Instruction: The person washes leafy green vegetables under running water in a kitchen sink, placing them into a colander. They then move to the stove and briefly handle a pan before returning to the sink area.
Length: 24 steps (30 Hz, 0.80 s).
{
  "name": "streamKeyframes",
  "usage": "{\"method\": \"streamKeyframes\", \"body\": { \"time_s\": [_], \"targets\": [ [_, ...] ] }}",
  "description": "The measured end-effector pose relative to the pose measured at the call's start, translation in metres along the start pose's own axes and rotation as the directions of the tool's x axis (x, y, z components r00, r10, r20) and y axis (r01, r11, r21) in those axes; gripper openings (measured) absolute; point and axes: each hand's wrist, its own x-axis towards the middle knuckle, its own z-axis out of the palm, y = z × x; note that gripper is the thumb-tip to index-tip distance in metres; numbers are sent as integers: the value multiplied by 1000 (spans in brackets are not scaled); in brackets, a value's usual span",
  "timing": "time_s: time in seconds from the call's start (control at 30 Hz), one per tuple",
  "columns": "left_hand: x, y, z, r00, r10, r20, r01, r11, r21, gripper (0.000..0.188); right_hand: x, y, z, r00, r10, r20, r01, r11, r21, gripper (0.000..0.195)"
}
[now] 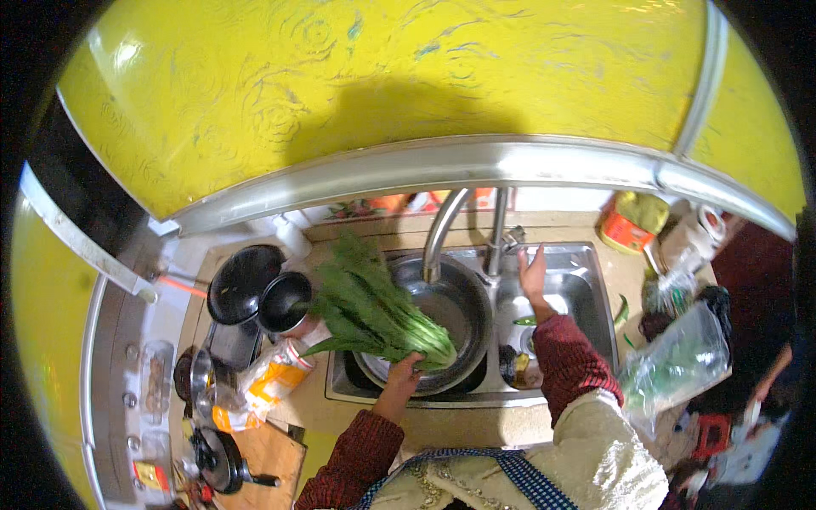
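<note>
My left hand (403,377) holds the pale stem end of a head of leafy green lettuce (382,312). The lettuce lies across a round metal basin (473,319) set over the left sink bowl, its leaves reaching past the left rim. The curved faucet spout (440,239) hangs over the basin. With fingers apart and nothing in it, my right hand (534,274) is beside the faucet handle (513,236), over the right sink bowl (574,299). Whether it touches the handle I cannot tell. A green piece and dark scraps lie in that bowl.
Black pans (245,284), an orange and white plastic bag (274,379), a wooden board (271,459) and a lidded pan (220,460) stand left. A clear bag of greens (676,357) lies right. Yellow cabinets (408,83) hang above. Another person's arm (774,373) shows far right.
</note>
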Motion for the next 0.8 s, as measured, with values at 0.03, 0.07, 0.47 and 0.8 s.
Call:
{"method": "streamKeyframes", "body": {
  "time_s": [0.03, 0.07, 0.47, 0.8],
  "targets": [
    [21, -9, -21, 993, 82, 84, -82, 997, -4, 32, 18, -3, 13, 999, -2, 47, -3, 994, 112, 55],
    [46, -19, -57, 972, 177, 152, -178, 984, -9, 32, 29, -15, 29, 980, 32, 196, -61, 988, 141, 53],
    [25, -28, 7, 990, -100, -101, 95, 994, -51, 31, -73, -69, 17, 979, 91, 184, -169, 864, 474, 39],
    [36, -21, -15, 996, 86, -10, -85, 994, 68, 37, -154, -120, 54, -438, -104, 893, -744, 599, -296, 98]
  ]
}}
